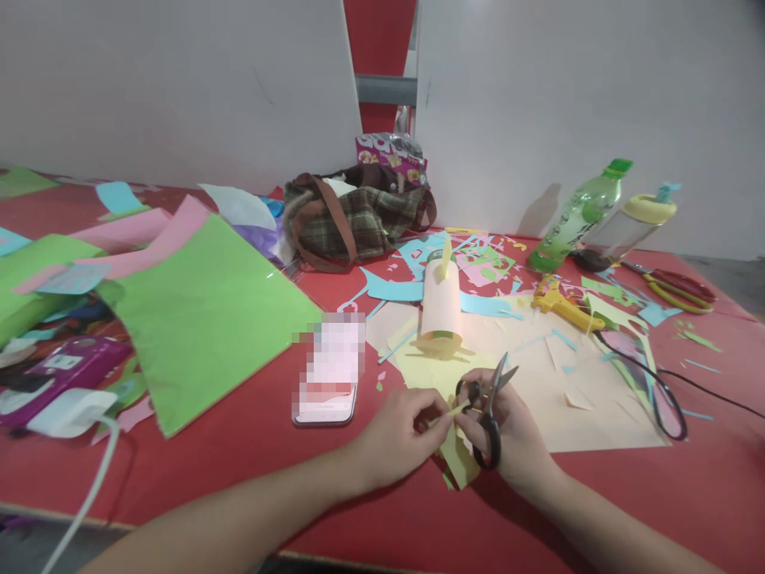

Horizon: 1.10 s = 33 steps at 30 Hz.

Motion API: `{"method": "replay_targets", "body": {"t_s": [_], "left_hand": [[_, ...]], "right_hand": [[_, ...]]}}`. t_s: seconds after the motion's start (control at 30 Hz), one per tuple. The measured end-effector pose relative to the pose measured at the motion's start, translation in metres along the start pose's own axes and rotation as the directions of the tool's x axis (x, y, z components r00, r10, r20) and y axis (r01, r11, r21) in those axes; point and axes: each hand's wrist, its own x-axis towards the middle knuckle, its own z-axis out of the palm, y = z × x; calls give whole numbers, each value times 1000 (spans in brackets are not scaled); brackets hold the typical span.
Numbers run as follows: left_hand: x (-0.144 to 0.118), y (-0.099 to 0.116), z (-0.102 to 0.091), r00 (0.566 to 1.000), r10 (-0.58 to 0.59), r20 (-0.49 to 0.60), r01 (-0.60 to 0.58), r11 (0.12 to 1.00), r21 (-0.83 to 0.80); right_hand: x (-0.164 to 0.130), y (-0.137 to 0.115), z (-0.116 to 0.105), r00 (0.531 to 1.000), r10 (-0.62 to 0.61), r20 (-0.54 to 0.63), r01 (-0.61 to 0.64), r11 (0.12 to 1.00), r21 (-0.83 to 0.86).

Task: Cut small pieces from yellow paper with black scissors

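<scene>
My left hand is closed, pinching a small strip of yellow paper between thumb and fingertips. Opposite it, my right hand holds black-handled scissors, their blades parted and pointing away from me. The right fingertips meet the same strip. Beneath both hands lies a piece of yellow paper. Just beyond them stands a pale pink paper-wrapped cylinder, with an upright yellow paper piece at its top and a green band near its base.
A phone lies left of my hands, near large green paper. A yellow glue gun with a black cord rests right. Behind are a plaid bag, a green bottle, a clear bottle, more scissors and paper scraps.
</scene>
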Motion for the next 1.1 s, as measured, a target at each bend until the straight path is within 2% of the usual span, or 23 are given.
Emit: {"method": "replay_targets", "body": {"t_s": [0.17,0.33,0.47,0.57,0.73,0.8,1.0,1.1], "left_hand": [[0,3,1,998,-67,6,67,992,-108],[0,3,6,997,-73,-30,64,974,-219],[0,0,7,996,-81,-43,69,972,-225],[0,-1,3,998,-55,-39,49,987,-151],[0,2,-4,997,-7,75,10,999,-31],[0,3,-6,997,-11,81,12,1000,-17],[2,0,-5,996,-74,-55,66,988,-137],[2,-2,-6,995,-94,-33,86,977,-197]], "right_hand": [[1,0,2,996,-17,-85,22,998,55],[2,-2,5,993,-18,-118,26,997,71],[2,-1,5,997,-6,-70,9,999,38],[1,0,4,1000,0,-15,0,1000,-3],[1,-3,4,1000,-15,25,16,999,-39],[2,-5,4,999,-11,32,13,999,-37],[4,-8,1,996,19,85,-18,1000,-22],[7,-10,-2,992,43,117,-37,998,-53]]}}
